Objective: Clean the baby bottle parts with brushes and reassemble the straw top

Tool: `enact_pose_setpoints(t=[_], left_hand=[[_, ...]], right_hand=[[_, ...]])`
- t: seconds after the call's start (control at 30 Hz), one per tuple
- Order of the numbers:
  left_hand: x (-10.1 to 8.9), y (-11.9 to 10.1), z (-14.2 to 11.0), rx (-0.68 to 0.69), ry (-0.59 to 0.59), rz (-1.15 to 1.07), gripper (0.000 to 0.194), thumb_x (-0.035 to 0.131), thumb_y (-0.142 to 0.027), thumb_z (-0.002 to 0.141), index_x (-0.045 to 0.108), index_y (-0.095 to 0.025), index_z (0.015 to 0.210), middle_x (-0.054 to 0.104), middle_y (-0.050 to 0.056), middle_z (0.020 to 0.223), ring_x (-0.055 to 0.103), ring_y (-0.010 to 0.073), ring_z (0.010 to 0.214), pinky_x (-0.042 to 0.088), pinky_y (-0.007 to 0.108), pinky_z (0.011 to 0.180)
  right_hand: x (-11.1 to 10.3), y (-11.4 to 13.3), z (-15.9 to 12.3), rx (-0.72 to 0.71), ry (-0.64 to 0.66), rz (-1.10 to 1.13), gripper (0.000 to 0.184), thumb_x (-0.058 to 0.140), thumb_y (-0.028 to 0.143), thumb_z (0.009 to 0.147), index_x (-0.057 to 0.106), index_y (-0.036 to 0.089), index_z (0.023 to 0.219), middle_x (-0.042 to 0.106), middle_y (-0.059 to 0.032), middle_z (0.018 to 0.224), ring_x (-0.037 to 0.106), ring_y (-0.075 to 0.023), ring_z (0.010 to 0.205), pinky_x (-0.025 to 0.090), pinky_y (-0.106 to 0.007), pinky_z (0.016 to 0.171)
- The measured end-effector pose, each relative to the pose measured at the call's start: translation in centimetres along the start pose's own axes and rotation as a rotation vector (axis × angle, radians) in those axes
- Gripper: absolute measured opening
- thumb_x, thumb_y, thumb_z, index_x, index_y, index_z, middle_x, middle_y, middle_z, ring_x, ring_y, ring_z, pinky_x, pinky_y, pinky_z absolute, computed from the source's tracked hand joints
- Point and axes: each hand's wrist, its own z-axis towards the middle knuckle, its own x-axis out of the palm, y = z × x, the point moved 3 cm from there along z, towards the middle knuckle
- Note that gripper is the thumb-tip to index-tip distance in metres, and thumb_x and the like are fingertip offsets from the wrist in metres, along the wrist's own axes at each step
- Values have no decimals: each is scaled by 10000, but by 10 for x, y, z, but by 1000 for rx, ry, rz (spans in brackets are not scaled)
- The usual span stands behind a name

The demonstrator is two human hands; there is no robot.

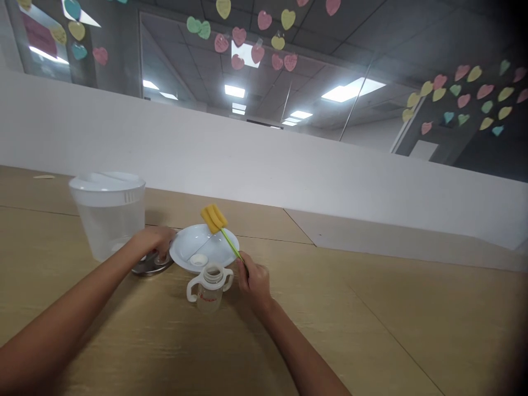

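My right hand (253, 280) is shut on the thin green handle of a yellow sponge bottle brush, whose sponge head (213, 218) sticks up past the far rim of a white plate (206, 234). A small white cup or cap (198, 260) lies on the plate. Just before the plate stands a clear baby bottle (210, 290) with two white handles and no top. My left hand (154, 243) rests on a round metal lid (150, 268) beside the plate's left rim. Its fingers hide part of the lid, and I cannot tell whether they grip it.
A clear plastic pitcher with a white lid (108, 215) stands left of my left hand. All this sits on a light wooden table (350, 313), which ends at a low white partition (247, 165). Paper hearts hang on glass beyond.
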Motion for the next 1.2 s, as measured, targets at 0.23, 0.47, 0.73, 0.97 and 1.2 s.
enact_pose_setpoints(t=[0.23, 0.47, 0.73, 0.97, 1.2], left_hand=[[-11, -38, -16, 150, -138, 103, 242, 524, -242, 742, 679, -188, 920, 682, 127, 945, 624, 262, 871, 445, 346, 724], [21, -66, -6, 341, -20, -19, 195, 551, -324, 664, 683, -184, 641, 668, 40, 650, 584, 182, 616, 381, 243, 548], [22, -61, 2, 434, -76, -115, 142, 480, -217, 630, 582, -165, 547, 574, 7, 547, 500, 143, 538, 339, 237, 519], [-23, -54, -6, 444, -544, -539, 308, 318, -366, 837, 539, -165, 759, 590, 69, 837, 558, 209, 836, 449, 368, 811], [-35, -51, -13, 387, -574, -1521, 250, 519, -406, 788, 566, -163, 825, 609, 47, 868, 596, 188, 855, 530, 329, 757]], right_hand=[[1, 0, -1, 10, 7, 0, 344, 310, 246, 944, 620, 99, 958, 604, -1, 530, 507, -86, 419, 300, -199, 468], [0, 0, 0, 24, -8, 9, 342, 319, 259, 946, 620, 98, 957, 599, 2, 520, 500, -90, 410, 304, -202, 465], [2, -1, -2, 17, -7, 12, 331, 330, 255, 942, 618, 94, 970, 610, -8, 539, 520, -96, 426, 319, -201, 468], [0, 0, -2, 26, -58, 19, 305, 338, 247, 938, 609, 113, 975, 610, -5, 557, 520, -97, 427, 342, -200, 472], [0, 2, -2, -35, -56, -33, 304, 325, 233, 939, 596, 100, 980, 602, -5, 528, 521, -101, 418, 337, -206, 459]])
